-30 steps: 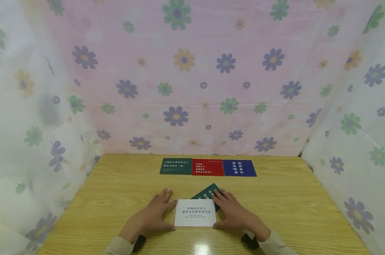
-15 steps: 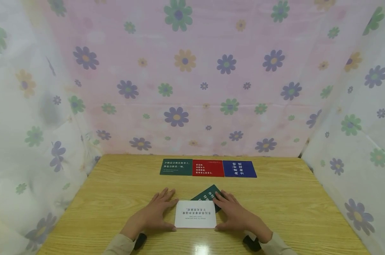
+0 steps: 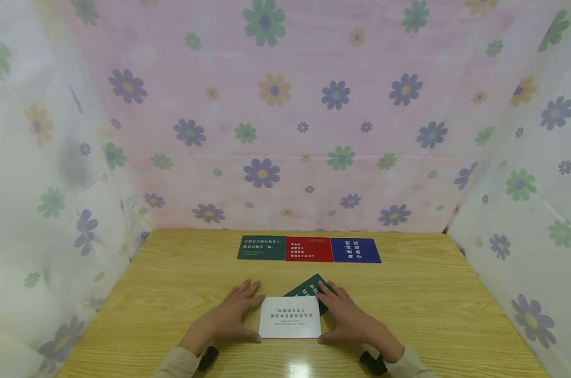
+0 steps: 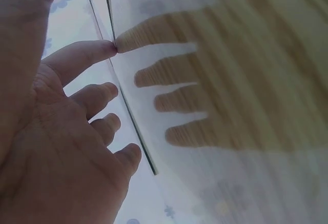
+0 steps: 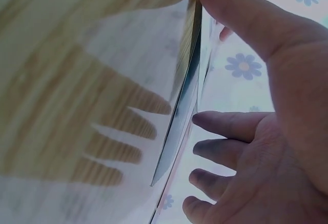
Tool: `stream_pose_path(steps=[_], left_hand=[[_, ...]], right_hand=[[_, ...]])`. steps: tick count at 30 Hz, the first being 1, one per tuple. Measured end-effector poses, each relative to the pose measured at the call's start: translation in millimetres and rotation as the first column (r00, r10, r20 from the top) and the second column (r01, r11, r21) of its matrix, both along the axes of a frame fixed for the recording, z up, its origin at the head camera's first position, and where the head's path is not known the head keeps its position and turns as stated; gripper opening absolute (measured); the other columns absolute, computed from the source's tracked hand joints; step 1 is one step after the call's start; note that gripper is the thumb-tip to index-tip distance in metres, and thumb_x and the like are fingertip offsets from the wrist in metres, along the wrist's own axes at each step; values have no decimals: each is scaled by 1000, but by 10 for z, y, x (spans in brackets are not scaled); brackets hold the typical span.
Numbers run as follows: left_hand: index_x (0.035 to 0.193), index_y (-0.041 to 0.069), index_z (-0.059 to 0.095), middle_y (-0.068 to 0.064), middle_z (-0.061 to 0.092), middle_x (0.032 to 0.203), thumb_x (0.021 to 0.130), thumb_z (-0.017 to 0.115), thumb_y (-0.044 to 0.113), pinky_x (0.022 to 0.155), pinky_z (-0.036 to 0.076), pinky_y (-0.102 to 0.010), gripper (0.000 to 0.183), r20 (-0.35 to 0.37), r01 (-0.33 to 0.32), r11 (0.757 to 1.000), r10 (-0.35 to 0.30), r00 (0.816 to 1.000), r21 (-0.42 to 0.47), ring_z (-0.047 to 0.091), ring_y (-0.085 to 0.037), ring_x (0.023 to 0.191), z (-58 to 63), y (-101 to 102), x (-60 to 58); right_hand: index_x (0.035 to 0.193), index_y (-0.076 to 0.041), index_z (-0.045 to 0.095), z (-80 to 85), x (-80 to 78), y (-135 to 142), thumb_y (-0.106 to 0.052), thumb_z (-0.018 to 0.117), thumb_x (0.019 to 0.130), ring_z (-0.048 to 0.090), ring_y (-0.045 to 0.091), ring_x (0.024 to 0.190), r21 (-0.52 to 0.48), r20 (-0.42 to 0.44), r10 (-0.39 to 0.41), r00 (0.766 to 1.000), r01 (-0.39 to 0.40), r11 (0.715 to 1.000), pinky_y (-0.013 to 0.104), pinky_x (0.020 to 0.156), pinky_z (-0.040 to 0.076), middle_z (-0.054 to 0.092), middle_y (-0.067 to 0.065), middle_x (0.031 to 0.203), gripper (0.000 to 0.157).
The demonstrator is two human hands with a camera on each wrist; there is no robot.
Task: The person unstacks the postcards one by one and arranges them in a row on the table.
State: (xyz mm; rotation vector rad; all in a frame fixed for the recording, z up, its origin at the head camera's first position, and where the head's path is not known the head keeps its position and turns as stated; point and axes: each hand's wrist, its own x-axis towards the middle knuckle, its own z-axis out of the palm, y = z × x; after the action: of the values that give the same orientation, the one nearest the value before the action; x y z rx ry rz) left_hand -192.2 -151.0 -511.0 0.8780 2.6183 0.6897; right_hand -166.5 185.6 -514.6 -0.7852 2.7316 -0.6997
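Observation:
In the head view a white card (image 3: 289,317) with printed text, upside down to me, lies between the two hands near the table's front. Under it a dark green card (image 3: 307,287) sticks out at a slant, mostly covered. My left hand (image 3: 230,317) spreads along the white card's left side, thumb and index fingertip at its corners. On the opposite side my right hand (image 3: 350,318) touches the right corners, some fingers over the green card. In both wrist views the left hand (image 4: 77,111) and right hand (image 5: 266,147) have extended fingers beside card edges seen nearly side-on.
Toward the table's back lie a green card (image 3: 261,248), a red card (image 3: 309,249) and a blue card (image 3: 356,250), side by side in a row. The glossy wooden table (image 3: 181,262) is bounded by flower-patterned sheets (image 3: 285,136) behind and on both sides.
Both hands and the white card hold nearly the same place. The right thumb has shifted very slightly at the card's near right corner. The back row has not moved.

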Motion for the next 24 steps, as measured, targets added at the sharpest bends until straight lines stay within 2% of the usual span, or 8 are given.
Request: stream_pose_path(steps=[14, 19, 24], left_hand=[[150, 3, 49, -18, 20, 168, 72, 89, 49, 126, 10, -60, 99, 9, -4, 1000, 4, 1000, 20, 7, -40, 157, -11, 2, -22], [152, 2, 45, -19, 22, 168, 72, 88, 51, 125, 13, -62, 104, -52, 16, 1000, -15, 999, 17, 9, -43, 156, -26, -36, -35], [155, 3, 39, -20, 21, 168, 74, 88, 45, 124, 14, -64, 104, -124, 16, 999, -10, 992, 49, 12, -45, 155, -49, -96, -48]], right_hand=[[147, 1, 47, 25, 51, -21, -40, 93, 71, 16, 48, 153, -25, -87, -27, 996, 25, 999, 67, 123, 15, 27, 22, 165, 98], [149, 0, 46, 3, 55, -41, -42, 92, 72, 17, 47, 153, -15, -128, -41, 991, 39, 999, 66, 123, 14, 27, 22, 165, 99], [151, -2, 44, 7, 55, -89, -43, 90, 73, 17, 45, 154, -14, -146, -74, 986, 73, 997, 65, 124, 14, 28, 22, 165, 99]])
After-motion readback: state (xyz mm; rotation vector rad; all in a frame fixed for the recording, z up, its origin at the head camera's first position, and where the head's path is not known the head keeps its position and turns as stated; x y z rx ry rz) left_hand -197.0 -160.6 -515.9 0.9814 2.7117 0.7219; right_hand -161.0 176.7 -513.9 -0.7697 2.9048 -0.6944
